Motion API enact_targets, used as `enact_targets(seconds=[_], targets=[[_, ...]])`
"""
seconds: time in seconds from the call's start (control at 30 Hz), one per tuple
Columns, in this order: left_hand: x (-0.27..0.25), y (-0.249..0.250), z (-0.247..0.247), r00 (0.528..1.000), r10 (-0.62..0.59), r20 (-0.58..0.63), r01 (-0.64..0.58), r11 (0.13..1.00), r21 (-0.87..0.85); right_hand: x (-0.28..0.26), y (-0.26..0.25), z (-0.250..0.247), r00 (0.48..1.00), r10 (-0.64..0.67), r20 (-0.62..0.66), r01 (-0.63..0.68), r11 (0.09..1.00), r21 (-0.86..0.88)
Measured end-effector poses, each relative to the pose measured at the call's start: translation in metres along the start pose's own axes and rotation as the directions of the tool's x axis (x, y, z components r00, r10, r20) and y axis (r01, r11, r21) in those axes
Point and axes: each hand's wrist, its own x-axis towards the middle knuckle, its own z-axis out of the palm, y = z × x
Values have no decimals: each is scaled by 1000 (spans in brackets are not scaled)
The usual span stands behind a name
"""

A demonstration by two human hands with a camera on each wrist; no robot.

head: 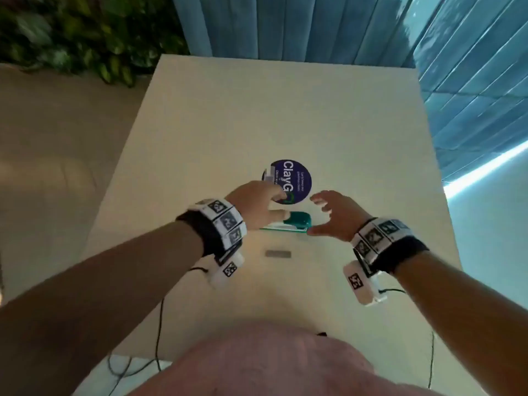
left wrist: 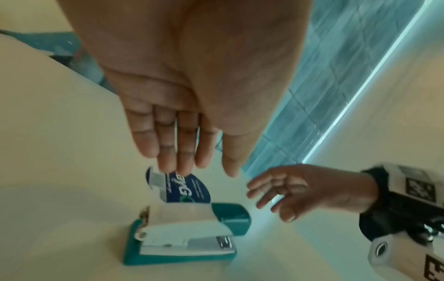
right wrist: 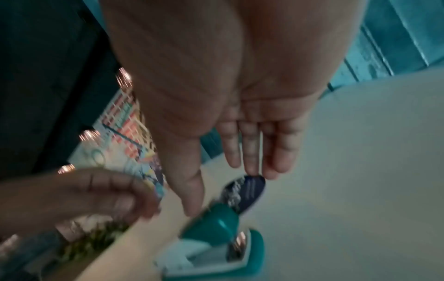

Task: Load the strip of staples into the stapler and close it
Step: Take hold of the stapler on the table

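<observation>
Pink shirt front (head: 271, 364) fills the bottom of my head view, and past it two forearms reach out over the pale desk (head: 200, 124), each with one black wristband carrying white coded tags and one small white camera block. I count one teal stapler (head: 294, 222), one grey strip of staples (head: 278, 254) and one round dark blue sticker (head: 291, 178) on the desk.

My left hand (head: 261, 205) comes in from the left, thumb tip at the stapler's left end; whether it touches I can't tell. From the left wrist view its fingers (left wrist: 165, 144) are straight and close together above the stapler (left wrist: 182, 237), holding nothing. My right hand (head: 335, 215) hovers at the stapler's right end, fingers spread and loosely bent, thumb low near the base, gripping nothing. The right wrist view is blurred, but shows those fingers (right wrist: 250, 152) extended over the teal cap (right wrist: 216, 222).

That stapler lies on its side-on base between both hands, white magazine with a metal front end visible, teal cap raised behind it. Staple strip rests flat on the desk, nearer to me than the stapler, apart from both hands. Sticker sits just beyond the stapler.
</observation>
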Motion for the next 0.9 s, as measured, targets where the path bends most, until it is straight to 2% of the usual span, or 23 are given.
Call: enact_targets(seconds=[0.13, 0.33, 0.4, 0.53, 0.7, 0.83, 0.9], targets=[[21, 28, 27, 994, 49, 102, -61, 992, 113, 9, 0, 25, 999, 34, 16, -32, 992, -121], [31, 21, 43, 990, 110, 83, -119, 987, 108, 14, 8, 30, 1000, 2, -17, -3, 995, -103], [29, 19, 39, 988, 147, 55, -150, 987, 54, 17, 9, 29, 1000, -7, -15, 5, 994, -106], [11, 7, 15, 979, 175, -106, -185, 978, -98, 18, 14, 27, 998, -14, -67, 8, 997, -80], [-36, -35, -22, 973, 94, -208, -135, 972, -192, 17, 17, 29, 997, -43, -70, 40, 998, -42], [-59, -81, -29, 968, -69, -239, 23, 981, -191, 18, 18, 30, 997, -29, -74, 26, 999, -41], [-62, -99, -19, 969, -135, -207, 99, 980, -173, 18, 19, 31, 997, -31, -71, 27, 999, -47]])
